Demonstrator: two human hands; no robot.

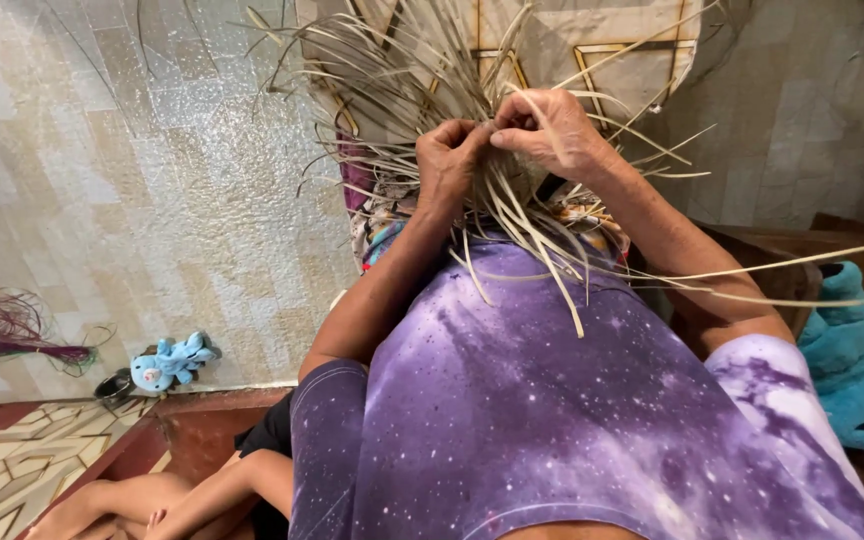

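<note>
Straw-coloured, flat dried palm-leaf strips (472, 130) are fanning out at twelve o'clock, above my purple shirt (552, 400). I am pinching crossing strips with left hand (449, 165) and right hand (550, 130), fingers pressed together. They look light, springy, brittle; I am gripping near the woven centre.

Pale beige tiled floor (152, 200) with patterned sections; a small blue plush toy (172, 362) lies near a purple bundle of dyed fibres (12, 335).
</note>
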